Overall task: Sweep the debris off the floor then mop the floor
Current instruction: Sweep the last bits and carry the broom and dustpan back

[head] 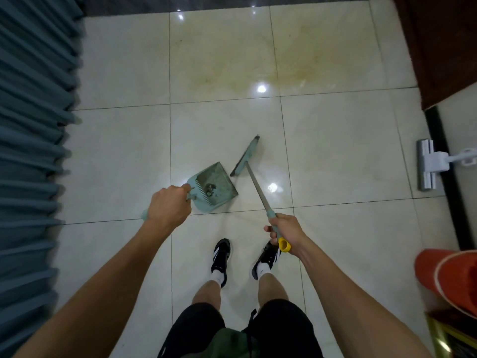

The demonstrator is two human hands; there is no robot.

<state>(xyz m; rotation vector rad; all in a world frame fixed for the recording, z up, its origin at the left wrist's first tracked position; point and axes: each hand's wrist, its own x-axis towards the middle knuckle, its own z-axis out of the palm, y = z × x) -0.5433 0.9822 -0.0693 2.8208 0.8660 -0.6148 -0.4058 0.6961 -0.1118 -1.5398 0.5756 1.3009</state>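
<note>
Sweep phase looks close to done; mop phase not started, judging from this view.

Left hand (169,209) grips the dustpan (213,186) handle, fingers curled round it. The pan sits just beyond that grip, mouth toward the broom. A small dark clump of debris (210,190) lies inside the pan near its comb teeth, close to the left fingers.

Right hand (284,229) is wrapped round the top of the broom (246,157) handle, yellow end cap poking out below the fist. The shaft runs up and away from the grip to the head, which sits just beside the pan's open edge. Can't tell whether head and pan touch.

No loose debris visible on the floor (335,151) around the pan, though glare and blur could hide small bits. Yellowish staining is spread over the tiles well beyond both grips, so that's the mop's job.

Mop (428,164) stands at the wall well off to the right of the right hand, untouched. Red bin (444,275) sits near the right forearm, further right.

Left to do, my read: one last check sweep, dump the pan, park broom and pan, then mop the floor including the stained area.
</note>
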